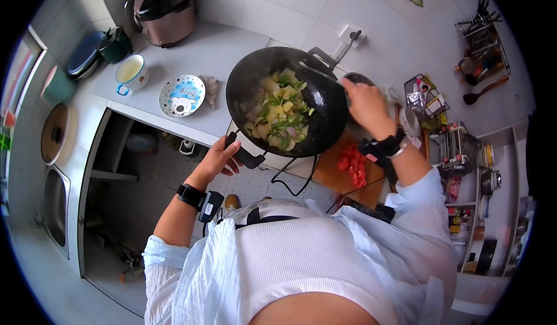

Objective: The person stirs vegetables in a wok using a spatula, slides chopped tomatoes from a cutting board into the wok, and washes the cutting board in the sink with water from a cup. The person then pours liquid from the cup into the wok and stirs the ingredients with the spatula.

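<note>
A black wok (332, 113) holds sliced pale vegetables (278, 111) mixed with green pieces, and faint steam hangs over it. My left hand (220, 158) is closed on the wok's near black handle (250, 160), at its left part. In my right hand (366, 107) is a metal spatula (318, 70), whose head reaches down toward the food at the far right of the wok; its tip is hard to make out. Chopped red pieces (354, 165) lie on a wooden cutting board (329, 171) below the right forearm.
Left of the wok, a patterned plate (182, 96) and an enamel mug (132, 73) stand on the grey counter (226, 41). A rice cooker (165, 15) sits at the back. A glass lid (58, 133) leans near the sink (57, 196). Utensils hang on the right wall rack (486, 49).
</note>
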Tool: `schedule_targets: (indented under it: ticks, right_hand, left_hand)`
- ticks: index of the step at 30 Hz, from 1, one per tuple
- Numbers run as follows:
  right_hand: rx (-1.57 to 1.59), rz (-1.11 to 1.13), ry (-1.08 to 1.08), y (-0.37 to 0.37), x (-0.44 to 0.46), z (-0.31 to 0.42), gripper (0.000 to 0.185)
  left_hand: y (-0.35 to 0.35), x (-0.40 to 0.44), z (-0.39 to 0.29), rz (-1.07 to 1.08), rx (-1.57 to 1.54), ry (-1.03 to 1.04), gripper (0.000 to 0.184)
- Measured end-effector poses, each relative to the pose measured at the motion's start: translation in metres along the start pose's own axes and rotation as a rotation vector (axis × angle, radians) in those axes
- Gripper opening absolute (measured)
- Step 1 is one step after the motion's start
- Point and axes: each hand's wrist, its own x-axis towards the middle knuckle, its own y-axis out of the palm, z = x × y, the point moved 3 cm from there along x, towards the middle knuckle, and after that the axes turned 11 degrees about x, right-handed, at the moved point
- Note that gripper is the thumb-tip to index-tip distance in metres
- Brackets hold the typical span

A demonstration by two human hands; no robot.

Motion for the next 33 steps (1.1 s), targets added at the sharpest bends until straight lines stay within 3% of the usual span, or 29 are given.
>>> schedule_targets:
  ticks: [5,9,11,13,17,21,23,25,27,31,33]
  right_hand:
    - [-0.047,-0.018,-0.083,0.036,-0.055,0.044,0.037]
    - [0.488,0.037,0.098,0.046,-0.108,0.058,0.045]
    - [0.709,-0.094,0.107,0.056,-0.125,0.061,0.043]
    - [0.939,-0.267,0.228,0.067,-0.143,0.061,0.036]
    - [1.09,-0.418,0.549,0.084,-0.193,0.056,0.027]
    - [1.112,-0.391,0.778,0.141,-0.27,0.038,0.021]
    - [1.304,-0.391,1.076,0.178,-0.318,0.029,0.021]
    - [1.35,-0.429,1.126,0.197,-0.355,0.016,0.021]
    - [1.47,-0.505,1.468,0.205,-0.388,-0.001,0.022]
    - [1.149,-0.6,1.407,0.234,-0.437,-0.078,0.025]
    - [0.801,-0.754,1.202,0.216,-0.438,-0.123,0.031]
  left_hand:
    - [0.001,-0.002,-0.005,0.005,-0.01,0.017,0.035]
    - [0.001,-0.001,-0.002,-0.007,-0.031,0.02,0.036]
    - [0.003,-0.003,-0.003,0.033,-0.005,0.004,0.036]
    - [0.002,-0.002,-0.001,0.008,-0.045,-0.007,0.035]
    - [0.0,0.002,0.006,0.045,-0.041,0.053,0.031]
    - [-0.007,-0.002,0.033,0.3,-0.1,0.085,0.038]
    - [0.001,-0.005,0.048,0.446,0.086,0.002,0.039]
    - [0.009,-0.004,0.069,0.499,0.118,-0.129,0.036]
    - [0.023,0.005,0.083,0.536,0.154,-0.254,0.034]
    - [0.063,0.03,0.083,0.545,0.222,-0.213,0.029]
    - [0.097,0.044,0.08,0.511,0.22,-0.193,0.029]
